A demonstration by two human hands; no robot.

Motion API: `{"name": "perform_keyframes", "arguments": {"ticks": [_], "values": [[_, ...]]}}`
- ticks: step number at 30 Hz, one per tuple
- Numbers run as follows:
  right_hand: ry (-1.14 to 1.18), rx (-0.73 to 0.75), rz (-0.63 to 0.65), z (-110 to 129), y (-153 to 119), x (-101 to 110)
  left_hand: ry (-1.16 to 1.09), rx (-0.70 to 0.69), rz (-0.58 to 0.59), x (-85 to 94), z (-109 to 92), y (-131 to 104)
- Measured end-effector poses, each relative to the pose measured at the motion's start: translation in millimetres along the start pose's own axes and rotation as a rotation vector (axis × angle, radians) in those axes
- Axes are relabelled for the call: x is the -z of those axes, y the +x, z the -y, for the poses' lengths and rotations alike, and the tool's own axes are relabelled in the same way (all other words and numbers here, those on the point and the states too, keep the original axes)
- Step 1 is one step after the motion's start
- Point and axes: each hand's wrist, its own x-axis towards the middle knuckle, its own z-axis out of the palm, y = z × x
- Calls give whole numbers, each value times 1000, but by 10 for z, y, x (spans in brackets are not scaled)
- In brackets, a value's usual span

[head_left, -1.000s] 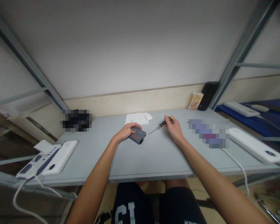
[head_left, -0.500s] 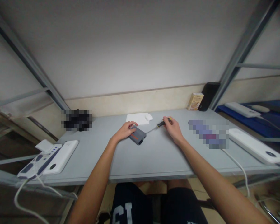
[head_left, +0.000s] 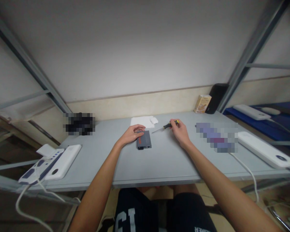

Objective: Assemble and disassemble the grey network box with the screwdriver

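A flat dark grey media converter with red lettering and ports on its near edge lies on the desk before me. My left hand grips it at the left and far side, thumb on top and fingers around the back edge. In my right hand is a screwdriver with a black and yellow handle, held by closed fingers. Its thin shaft points left, and the tip is just off the converter's far right corner, apart from it.
Behind my hands lie a white paper and a small white object. At left are a power strip and a white power bank-like block. A similar block, a yellow box and a black case stand right.
The media converter has turned on the desk, so its ported edge now faces me squarely. The screwdriver tip has moved away from its right edge, slightly up and farther back.
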Motion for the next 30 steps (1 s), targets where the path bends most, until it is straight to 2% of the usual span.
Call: {"name": "perform_keyframes", "arguments": {"ticks": [6,8,12,14,21,24,30], "values": [[-37,19,-3,3,1,2,381,-64,-246,126,161,-15],[-38,19,-1,5,1,-1,472,-110,-224,147,213,-31],[-30,6,4,-1,0,-3,586,-188,-73,128,242,-39],[-27,3,6,-6,1,-1,599,-192,-35,111,234,-29],[-30,-1,17,-16,0,-3,544,-189,-49,79,210,-25],[-28,12,7,-26,5,-9,579,-145,-129,67,199,-18],[-50,3,0,-5,3,-12,634,-24,-406,133,318,88]]}}
